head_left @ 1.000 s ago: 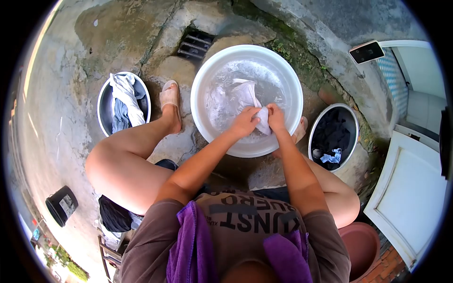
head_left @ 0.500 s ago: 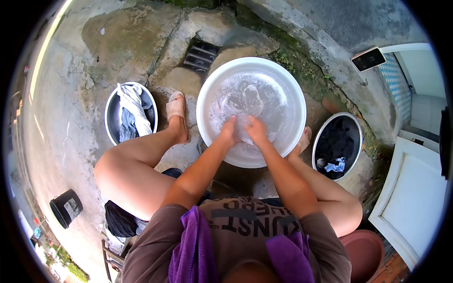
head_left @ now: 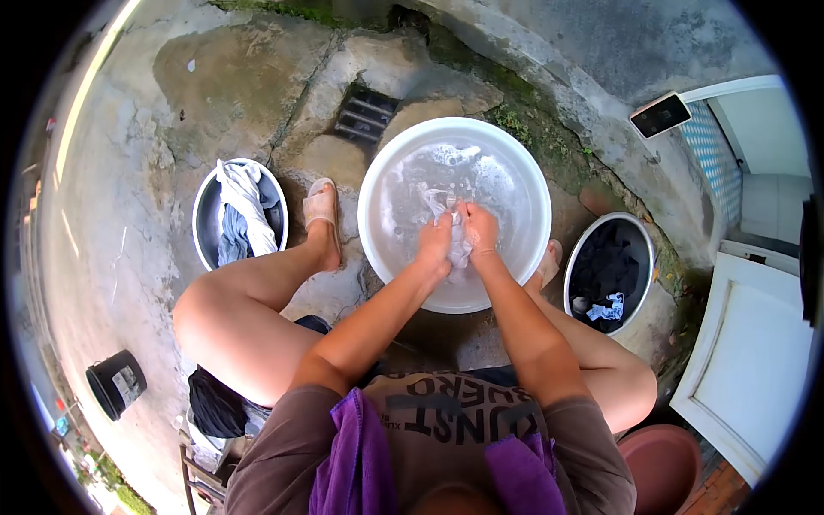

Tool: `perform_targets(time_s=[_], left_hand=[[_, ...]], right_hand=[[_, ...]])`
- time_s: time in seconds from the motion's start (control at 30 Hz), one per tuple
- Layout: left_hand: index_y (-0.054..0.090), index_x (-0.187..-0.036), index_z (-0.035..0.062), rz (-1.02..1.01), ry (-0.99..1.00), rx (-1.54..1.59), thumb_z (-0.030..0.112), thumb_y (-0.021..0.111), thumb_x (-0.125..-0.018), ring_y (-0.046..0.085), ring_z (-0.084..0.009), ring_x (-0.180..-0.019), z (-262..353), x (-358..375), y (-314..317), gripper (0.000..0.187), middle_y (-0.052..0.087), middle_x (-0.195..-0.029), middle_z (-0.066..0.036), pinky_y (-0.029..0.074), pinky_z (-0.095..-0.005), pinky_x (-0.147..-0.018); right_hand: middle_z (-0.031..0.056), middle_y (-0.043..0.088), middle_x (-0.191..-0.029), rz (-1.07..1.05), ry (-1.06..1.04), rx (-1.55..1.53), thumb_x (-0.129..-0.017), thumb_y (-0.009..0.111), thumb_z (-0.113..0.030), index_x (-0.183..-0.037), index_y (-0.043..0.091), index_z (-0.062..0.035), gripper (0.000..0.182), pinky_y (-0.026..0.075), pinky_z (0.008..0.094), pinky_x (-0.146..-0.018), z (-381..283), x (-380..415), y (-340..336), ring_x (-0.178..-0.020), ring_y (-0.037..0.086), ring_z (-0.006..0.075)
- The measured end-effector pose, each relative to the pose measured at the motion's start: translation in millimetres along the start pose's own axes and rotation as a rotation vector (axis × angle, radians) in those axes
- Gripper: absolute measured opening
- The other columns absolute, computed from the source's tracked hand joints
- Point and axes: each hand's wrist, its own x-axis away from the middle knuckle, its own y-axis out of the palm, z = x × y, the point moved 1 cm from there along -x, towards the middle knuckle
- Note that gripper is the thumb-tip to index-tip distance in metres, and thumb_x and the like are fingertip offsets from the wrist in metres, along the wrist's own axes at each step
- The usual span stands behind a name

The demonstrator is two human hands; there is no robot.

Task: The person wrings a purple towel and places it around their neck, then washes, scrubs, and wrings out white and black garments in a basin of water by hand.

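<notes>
A large white basin [head_left: 541, 199] of soapy water stands on the ground between my feet. Over the water, my left hand [head_left: 435, 243] and my right hand [head_left: 479, 230] are closed close together on a wet, whitish cloth [head_left: 459, 245]. Part of the cloth bunches up beyond my fingers, and part hangs down between my hands. Its exact kind of garment cannot be made out. Suds [head_left: 453, 155] float near the basin's far side.
To the left, a metal basin [head_left: 199, 225] holds white and blue-grey clothes [head_left: 245, 202]; to the right, another holds dark clothes [head_left: 605, 262]. A drain grate [head_left: 366, 114] lies beyond. Also around are a black bucket [head_left: 117, 384], a reddish-brown tub [head_left: 661, 463] and a white door [head_left: 747, 343].
Both hands have come up out of the suds and closer together, with the whitish cloth now gathered between them. The foam has shifted toward the basin's far side.
</notes>
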Motion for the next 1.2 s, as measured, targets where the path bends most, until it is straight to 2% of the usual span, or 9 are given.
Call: perform_targets(time_s=[0.33,0.43,0.53,0.67,0.73,0.87,1.07,1.13,1.2], left_hand=[[0.056,-0.095,0.001,-0.245,-0.12,0.248,0.034,0.044,-0.09,0.058,-0.0225,-0.075,6,-44,-55,0.036,0.059,-0.08,-0.012,0.048,-0.0358,-0.065],[0.054,-0.1,-0.0012,-0.019,-0.068,0.026,0.038,0.049,-0.088,0.055,-0.0229,-0.088,9,-3,-8,0.042,0.056,-0.101,-0.014,0.046,-0.0353,-0.072],[0.044,-0.117,0.0049,-0.091,-0.105,-0.058,0.044,0.051,-0.087,0.052,-0.0226,-0.099,10,-10,-6,0.05,0.048,-0.116,-0.011,0.046,-0.0415,-0.079],[0.04,-0.13,0.0202,-0.073,0.434,-0.4,0.034,0.053,-0.088,0.052,-0.0249,-0.095,11,-56,-45,0.046,0.05,-0.106,-0.012,0.044,-0.0374,-0.083],[0.047,-0.124,0.0183,-0.095,0.943,-1.239,0.027,0.056,-0.086,0.054,-0.0301,-0.09,7,-58,-60,0.04,0.051,-0.102,-0.016,0.044,-0.0382,-0.083],[0.053,-0.12,0.0187,-0.115,0.76,-1.82,0.029,0.055,-0.085,0.054,-0.0344,-0.096,-14,-61,-78,0.037,0.051,-0.107,-0.022,0.043,-0.0403,-0.086],[0.054,-0.117,0.01,-0.185,0.126,-1.351,0.042,0.049,-0.087,0.052,-0.0359,-0.102,-20,-81,-71,0.045,0.051,-0.117,-0.019,0.042,-0.0454,-0.088],[0.057,-0.111,0.0057,-0.185,-0.215,-0.095,0.048,0.046,-0.087,0.055,-0.034,-0.098,-19,-60,-53,0.049,0.056,-0.114,-0.016,0.042,-0.0463,-0.088],[0.054,-0.113,0.0064,-0.268,-0.3,0.044,0.048,0.044,-0.089,0.056,-0.0321,-0.097,-10,-55,-51,0.05,0.057,-0.11,-0.014,0.043,-0.0457,-0.088]], right_hand=[[0.0134,0.051,-0.068,0.188,-0.493,-0.224,-0.084,0.056,-0.021,-0.07,0.052,-0.0067,0.02,0.042,0.0413,-0.053,-55,68,17,-0.061,0.052,0.0352],[0.0137,0.059,-0.079,0.031,-0.003,-0.115,-0.086,0.053,-0.022,-0.072,0.052,-0.0064,0.021,0.042,0.0444,-0.055,10,22,13,-0.066,0.055,0.0372],[0.0135,0.061,-0.082,0.075,-0.064,-0.01,-0.087,0.054,-0.023,-0.078,0.055,-0.0055,0.019,0.044,0.0428,-0.061,34,9,-3,-0.071,0.057,0.0357],[0.0134,0.056,-0.1,0.144,-0.265,-0.43,-0.079,0.064,-0.024,-0.108,0.054,-0.0096,0.034,0.043,0.0359,-0.078,44,7,-18,-0.093,0.055,0.03],[0.0143,0.051,-0.112,0.305,-0.36,0.053,-0.076,0.067,-0.022,-0.12,0.047,-0.0114,0.049,0.041,0.0386,-0.083,37,17,-25,-0.1,0.05,0.033],[0.0165,0.045,-0.122,0.017,0.078,0.43,-0.074,0.065,-0.015,-0.124,0.044,-0.0099,0.055,0.038,0.0425,-0.089,68,29,8,-0.11,0.045,0.0369],[0.0194,0.054,-0.112,0.008,0.35,0.071,-0.076,0.057,-0.006,-0.129,0.038,-0.013,0.057,0.043,0.0402,-0.087,77,19,27,-0.105,0.052,0.0373],[0.0184,0.058,-0.106,0.068,0.044,-0.286,-0.075,0.052,-0.002,-0.125,0.041,-0.0108,0.051,0.044,0.0349,-0.084,46,30,18,-0.098,0.057,0.0342],[0.0193,0.058,-0.105,-0.027,-0.046,-0.432,-0.076,0.051,-0.003,-0.121,0.044,-0.0112,0.046,0.045,0.0364,-0.082,14,36,8,-0.096,0.057,0.0349]])
